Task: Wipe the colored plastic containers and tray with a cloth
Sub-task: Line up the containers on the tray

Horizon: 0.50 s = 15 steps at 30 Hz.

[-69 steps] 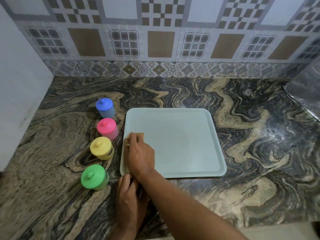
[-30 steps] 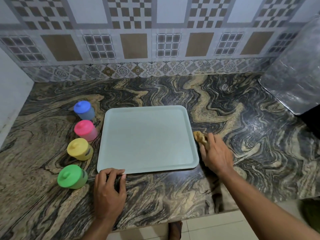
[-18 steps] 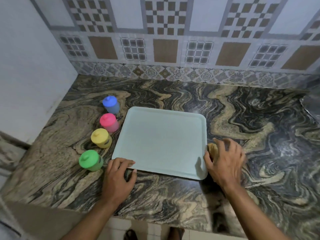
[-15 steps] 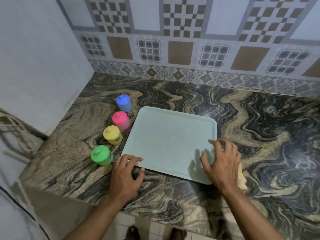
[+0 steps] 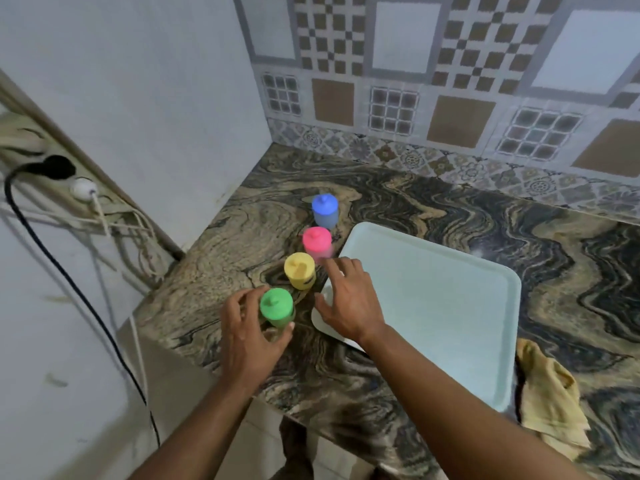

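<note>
- Far left of frame: plain whitish wall [image 5: 145, 98]; a black plug [image 5: 55, 167] and a white plug [image 5: 83, 187] sit in a socket strip, a black cable [image 5: 69, 282] trailing down toward lower left.
- Left of centre: countertop [image 5: 398, 209] of swirled marble-look stone, glossy, tan and dark veins; its front edge runs diagonally to lower centre.
- Lower left of centre: left hand [image 5: 247, 336], fingers curved wide around the green container [image 5: 277, 307], a small round plastic tub with a knobbed lid. Fingertips lie at its sides; whether they actually grip it, cannot tell.
- Centre, in a diagonal row rising to the upper right: yellow container [image 5: 300, 274], pink container [image 5: 317, 242], blue container [image 5: 325, 210], same knobbed shape, matte plastic, slightly blurred.
- Centre: right hand [image 5: 349, 303], fingers spread and relaxed, holding nothing, over the near-left corner of the tray [image 5: 443, 306]; fingertips near the yellow and pink containers.
- Centre right: tray is pale mint plastic, rectangular with rounded corners and a raised rim, finely textured floor, lying flat on the stone.
- Lower right: cloth [image 5: 550, 396], yellowish, crumpled, soft weave, lying just beside the tray's right edge.
- Top right: backsplash tiles [image 5: 450, 81], checker and grid patterns in brown, grey and white.
</note>
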Each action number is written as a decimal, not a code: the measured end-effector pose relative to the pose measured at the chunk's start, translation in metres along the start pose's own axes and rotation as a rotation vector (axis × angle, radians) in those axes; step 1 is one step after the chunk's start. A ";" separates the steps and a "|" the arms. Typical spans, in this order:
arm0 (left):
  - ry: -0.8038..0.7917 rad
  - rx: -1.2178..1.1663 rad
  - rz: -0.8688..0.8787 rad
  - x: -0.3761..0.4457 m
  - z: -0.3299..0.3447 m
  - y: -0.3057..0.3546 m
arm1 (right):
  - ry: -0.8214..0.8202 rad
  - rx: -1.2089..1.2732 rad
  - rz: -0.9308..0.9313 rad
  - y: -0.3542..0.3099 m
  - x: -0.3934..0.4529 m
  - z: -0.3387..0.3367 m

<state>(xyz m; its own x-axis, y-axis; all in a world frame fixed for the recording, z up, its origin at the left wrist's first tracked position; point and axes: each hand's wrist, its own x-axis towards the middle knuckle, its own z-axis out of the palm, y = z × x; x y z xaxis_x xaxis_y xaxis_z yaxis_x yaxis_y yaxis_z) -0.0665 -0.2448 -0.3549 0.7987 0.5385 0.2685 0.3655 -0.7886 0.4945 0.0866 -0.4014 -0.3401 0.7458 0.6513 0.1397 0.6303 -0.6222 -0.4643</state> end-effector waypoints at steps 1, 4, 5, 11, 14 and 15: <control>-0.032 -0.016 0.009 0.005 0.000 -0.006 | -0.011 0.010 0.007 -0.007 0.009 0.007; -0.112 -0.077 0.033 0.014 0.005 -0.018 | -0.009 0.033 0.036 -0.020 0.029 0.027; -0.138 -0.103 0.023 0.014 0.007 -0.020 | -0.003 0.031 0.044 -0.022 0.033 0.034; -0.221 -0.230 -0.026 0.022 0.008 -0.036 | 0.047 0.022 0.109 -0.032 0.045 0.057; -0.182 -0.223 -0.003 0.026 -0.001 -0.033 | 0.093 0.034 0.121 -0.033 0.042 0.054; -0.169 -0.222 0.004 0.029 -0.004 -0.031 | 0.110 0.040 0.125 -0.034 0.039 0.050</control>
<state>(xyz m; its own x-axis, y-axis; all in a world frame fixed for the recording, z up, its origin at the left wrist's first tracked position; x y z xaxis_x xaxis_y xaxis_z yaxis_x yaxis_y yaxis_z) -0.0566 -0.2038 -0.3588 0.8752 0.4635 0.1382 0.2633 -0.6962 0.6678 0.0840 -0.3332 -0.3624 0.8385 0.5168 0.1727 0.5235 -0.6763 -0.5183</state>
